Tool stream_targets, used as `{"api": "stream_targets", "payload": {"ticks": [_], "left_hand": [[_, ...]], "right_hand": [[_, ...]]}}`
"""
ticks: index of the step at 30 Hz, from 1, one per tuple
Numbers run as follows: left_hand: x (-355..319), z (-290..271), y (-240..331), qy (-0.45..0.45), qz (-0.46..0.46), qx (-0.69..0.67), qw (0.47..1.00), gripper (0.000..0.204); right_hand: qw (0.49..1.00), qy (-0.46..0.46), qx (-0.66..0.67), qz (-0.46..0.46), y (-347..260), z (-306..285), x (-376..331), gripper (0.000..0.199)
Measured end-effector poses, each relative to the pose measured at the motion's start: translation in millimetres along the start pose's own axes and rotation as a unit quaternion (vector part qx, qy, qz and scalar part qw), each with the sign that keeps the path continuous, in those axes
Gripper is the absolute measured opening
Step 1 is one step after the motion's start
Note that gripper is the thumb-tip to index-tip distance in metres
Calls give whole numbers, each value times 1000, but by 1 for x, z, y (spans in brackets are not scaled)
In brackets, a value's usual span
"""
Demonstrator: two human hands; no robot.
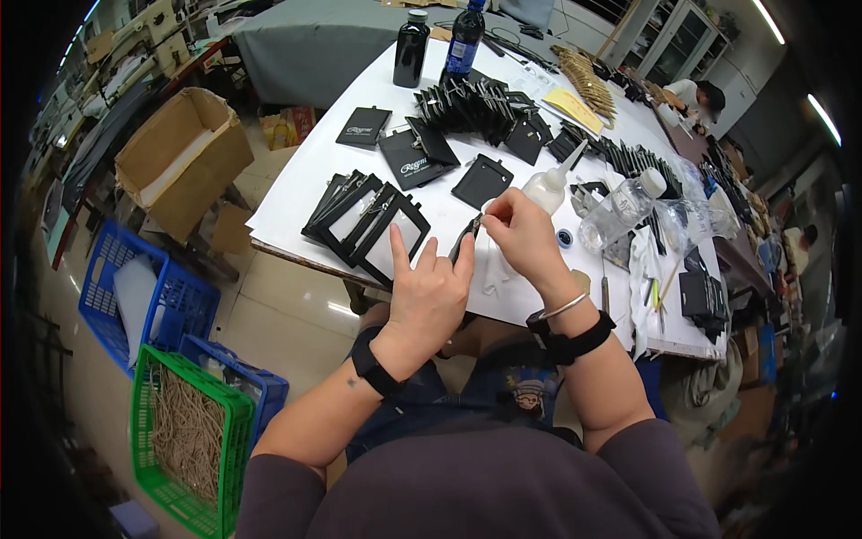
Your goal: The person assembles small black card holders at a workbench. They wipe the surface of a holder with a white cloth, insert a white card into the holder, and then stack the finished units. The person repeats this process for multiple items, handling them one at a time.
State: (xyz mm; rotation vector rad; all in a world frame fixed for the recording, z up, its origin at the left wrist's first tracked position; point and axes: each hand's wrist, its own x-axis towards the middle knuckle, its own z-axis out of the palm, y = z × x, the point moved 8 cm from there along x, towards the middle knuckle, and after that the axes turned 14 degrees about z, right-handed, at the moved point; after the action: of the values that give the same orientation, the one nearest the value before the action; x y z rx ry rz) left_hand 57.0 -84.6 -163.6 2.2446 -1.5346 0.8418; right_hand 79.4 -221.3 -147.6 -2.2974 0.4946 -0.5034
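My left hand (429,292) and my right hand (521,232) meet over the white table's (296,189) near edge. Together they pinch a small dark piece (467,235) with a thin string or clip; its exact shape is too small to tell. My left index finger points up, apart from the others. A white squeeze bottle (549,184) with a pointed nozzle stands just beyond my right hand. A stack of black open frames (368,220) lies left of my left hand.
Black flat cards (409,157) and a fanned row of black pieces (471,108) lie farther back, with two dark bottles (411,49). A clear plastic bottle (620,207) lies at right. Blue and green crates (184,422) and a cardboard box (180,157) sit on the floor at left. Another person (699,94) sits at far right.
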Motion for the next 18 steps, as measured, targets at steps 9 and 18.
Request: {"api": "stream_targets", "payload": {"ticks": [9, 18], "left_hand": [[2, -3, -3, -5, -28, -33, 999, 48], [-8, 4, -31, -7, -103, -127, 986, 37]], "right_hand": [[977, 67, -99, -178, -34, -1, -23, 14], [982, -27, -109, -154, -32, 24, 8, 6]]}}
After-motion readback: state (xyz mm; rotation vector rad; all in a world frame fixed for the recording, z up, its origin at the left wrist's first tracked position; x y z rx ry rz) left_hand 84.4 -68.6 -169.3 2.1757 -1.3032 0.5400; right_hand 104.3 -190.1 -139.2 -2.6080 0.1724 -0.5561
